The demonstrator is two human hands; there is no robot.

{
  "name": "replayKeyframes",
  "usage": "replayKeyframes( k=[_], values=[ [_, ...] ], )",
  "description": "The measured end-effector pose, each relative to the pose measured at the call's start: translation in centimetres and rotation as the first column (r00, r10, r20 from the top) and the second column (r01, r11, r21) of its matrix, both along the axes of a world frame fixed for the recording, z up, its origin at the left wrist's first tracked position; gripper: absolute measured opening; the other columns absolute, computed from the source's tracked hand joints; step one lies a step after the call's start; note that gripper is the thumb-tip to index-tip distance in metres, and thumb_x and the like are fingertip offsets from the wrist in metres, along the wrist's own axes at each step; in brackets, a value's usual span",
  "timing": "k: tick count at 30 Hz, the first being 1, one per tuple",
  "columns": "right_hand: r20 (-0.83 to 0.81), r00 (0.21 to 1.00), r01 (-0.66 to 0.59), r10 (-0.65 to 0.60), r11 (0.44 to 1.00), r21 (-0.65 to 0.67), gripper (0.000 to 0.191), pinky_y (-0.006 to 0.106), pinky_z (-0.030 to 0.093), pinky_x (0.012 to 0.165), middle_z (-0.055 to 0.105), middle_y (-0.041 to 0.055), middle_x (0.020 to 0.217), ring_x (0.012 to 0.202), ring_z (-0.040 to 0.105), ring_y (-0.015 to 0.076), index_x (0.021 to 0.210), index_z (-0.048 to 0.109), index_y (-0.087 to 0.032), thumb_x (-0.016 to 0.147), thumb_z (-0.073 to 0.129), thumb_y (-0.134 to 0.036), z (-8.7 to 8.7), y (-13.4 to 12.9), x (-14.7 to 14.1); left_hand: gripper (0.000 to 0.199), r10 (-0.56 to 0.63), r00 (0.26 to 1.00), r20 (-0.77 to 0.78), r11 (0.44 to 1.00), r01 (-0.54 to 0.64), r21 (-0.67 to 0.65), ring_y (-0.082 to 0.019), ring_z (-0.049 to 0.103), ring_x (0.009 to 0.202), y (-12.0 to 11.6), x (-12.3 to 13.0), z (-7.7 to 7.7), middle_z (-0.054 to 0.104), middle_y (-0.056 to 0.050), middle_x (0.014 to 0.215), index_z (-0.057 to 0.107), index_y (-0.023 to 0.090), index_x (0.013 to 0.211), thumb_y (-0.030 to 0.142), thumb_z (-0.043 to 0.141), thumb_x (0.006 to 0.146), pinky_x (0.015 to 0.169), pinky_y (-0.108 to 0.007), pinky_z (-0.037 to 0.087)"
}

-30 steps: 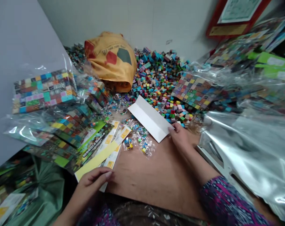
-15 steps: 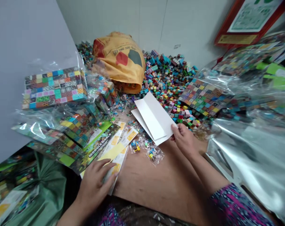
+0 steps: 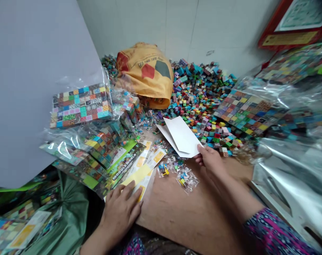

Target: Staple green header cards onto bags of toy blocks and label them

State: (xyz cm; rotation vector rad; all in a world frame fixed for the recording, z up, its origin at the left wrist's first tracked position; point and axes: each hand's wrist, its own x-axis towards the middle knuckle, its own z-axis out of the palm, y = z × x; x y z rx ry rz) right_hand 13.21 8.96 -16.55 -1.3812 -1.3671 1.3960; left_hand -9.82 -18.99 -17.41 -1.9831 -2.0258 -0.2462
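Right hand [image 3: 210, 159] pinching white card [image 3: 183, 136], second leaf now showing. Left hand [image 3: 122, 210] flattened, fingers spread over yellow strip [image 3: 137, 175]; probably steadying, not gripping.

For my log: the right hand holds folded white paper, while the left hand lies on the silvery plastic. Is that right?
The place of the left hand is wrong: the head view shows it at the yellow strip. The right hand does hold the folded white paper.

Block heap [image 3: 203, 95] behind the paper [image 3: 186, 138], packets [image 3: 186, 180] before it
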Motion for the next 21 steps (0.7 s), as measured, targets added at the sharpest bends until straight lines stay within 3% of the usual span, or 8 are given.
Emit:
replayKeyframes(
  k=[5, 9, 11, 12, 13, 16, 18, 21],
  values=[
    [0.184, 0.978, -0.091, 0.098, 0.995, -0.046, 0.027, 0.023, 0.047, 0.044, 0.070, 0.0068, 0.065, 0.046, 0.060, 0.0132, 0.088, 0.057, -0.017, 0.098, 0.046, -0.039, 0.7, -0.4, -0.5, 0.032, 0.083, 0.996, -0.018, 0.996, -0.083, 0.013, -0.032, 0.058, 0.105, 0.1, -0.3, -0.1, 0.070, -0.007, 0.126, 0.073, 0.034, 0.117, 0.030, 0.054, 0.092, 0.087, -0.045, 0.036],
    [0.388, 0.914, -0.170, 0.119, 0.980, 0.099, 0.047, 0.032, 0.050, 0.055, 0.072, 0.0096, 0.072, 0.059, 0.067, 0.0233, 0.132, 0.054, -0.013, 0.090, 0.060, -0.035, 1.8, -2.8, -0.4, 0.041, -0.010, 0.999, -0.041, 0.998, 0.013, 0.066, -0.030, 0.057, 0.108, -1.0, -0.1, 0.1, 0.065, -0.009, 0.134, 0.065, 0.031, 0.129, 0.041, 0.059, 0.090, 0.088, -0.042, 0.039],
    [0.514, 0.841, -0.319, 0.170, 0.922, 0.217, 0.050, 0.035, 0.050, 0.062, 0.073, 0.0122, 0.078, 0.068, 0.069, 0.0277, 0.138, 0.054, -0.016, 0.090, 0.060, -0.031, 1.6, -5.5, -0.8, 0.052, -0.078, 0.995, -0.060, 0.994, 0.083, 0.073, -0.030, 0.057, 0.108, -1.5, 0.1, 0.0, 0.064, -0.010, 0.135, 0.063, 0.028, 0.132, 0.052, 0.062, 0.086, 0.088, -0.041, 0.041],
    [0.659, 0.711, -0.551, 0.246, 0.777, 0.304, 0.043, 0.035, 0.051, 0.065, 0.074, 0.0131, 0.084, 0.072, 0.070, 0.0271, 0.135, 0.057, -0.017, 0.094, 0.053, -0.027, 1.2, -7.1, -1.4, 0.057, -0.106, 0.992, -0.069, 0.991, 0.111, 0.070, -0.030, 0.058, 0.108, -1.6, 0.2, 0.0, 0.065, -0.011, 0.135, 0.062, 0.027, 0.133, 0.057, 0.063, 0.084, 0.088, -0.041, 0.042],
    [0.789, 0.534, -0.785, 0.304, 0.525, 0.329, 0.040, 0.035, 0.051, 0.066, 0.074, 0.0133, 0.091, 0.075, 0.070, 0.0262, 0.131, 0.061, -0.019, 0.093, 0.049, -0.019, 0.7, -8.7, -2.0, 0.061, -0.125, 0.989, -0.079, 0.989, 0.130, 0.065, -0.030, 0.058, 0.107, -1.7, 0.2, -0.1, 0.065, -0.011, 0.134, 0.062, 0.027, 0.133, 0.060, 0.063, 0.082, 0.088, -0.040, 0.042],
    [0.863, 0.382, -0.923, 0.331, 0.174, 0.343, 0.024, 0.037, 0.054, 0.077, 0.074, 0.0102, 0.099, 0.088, 0.069, 0.0267, 0.104, 0.072, -0.022, 0.086, 0.060, -0.015, -0.9, -12.6, -4.6, 0.057, -0.127, 0.985, -0.120, 0.989, 0.134, 0.058, -0.029, 0.059, 0.106, -1.7, -0.1, -0.2, 0.067, -0.010, 0.131, 0.063, 0.027, 0.131, 0.051, 0.065, 0.080, 0.087, -0.040, 0.042],
    [0.881, 0.373, -0.926, 0.291, 0.066, 0.371, 0.024, 0.040, 0.054, 0.083, 0.072, 0.0086, 0.103, 0.098, 0.067, 0.0278, 0.109, 0.070, -0.023, 0.087, 0.061, -0.018, -1.3, -13.8, -6.2, 0.053, -0.092, 0.984, -0.152, 0.993, 0.102, 0.061, -0.030, 0.058, 0.107, -1.6, -0.4, -0.1, 0.068, -0.009, 0.130, 0.064, 0.028, 0.129, 0.043, 0.065, 0.078, 0.088, -0.042, 0.041],
    [0.896, 0.361, -0.931, 0.259, 0.049, 0.361, 0.026, 0.041, 0.054, 0.084, 0.070, 0.0068, 0.108, 0.101, 0.065, 0.0265, 0.114, 0.068, -0.023, 0.090, 0.058, -0.018, -0.7, -13.7, -8.0, 0.052, -0.033, 0.984, -0.176, 0.996, 0.046, 0.072, -0.032, 0.057, 0.110, -1.6, -1.0, -0.1, 0.068, -0.010, 0.130, 0.064, 0.030, 0.128, 0.042, 0.064, 0.077, 0.090, -0.044, 0.038]
  ],
)
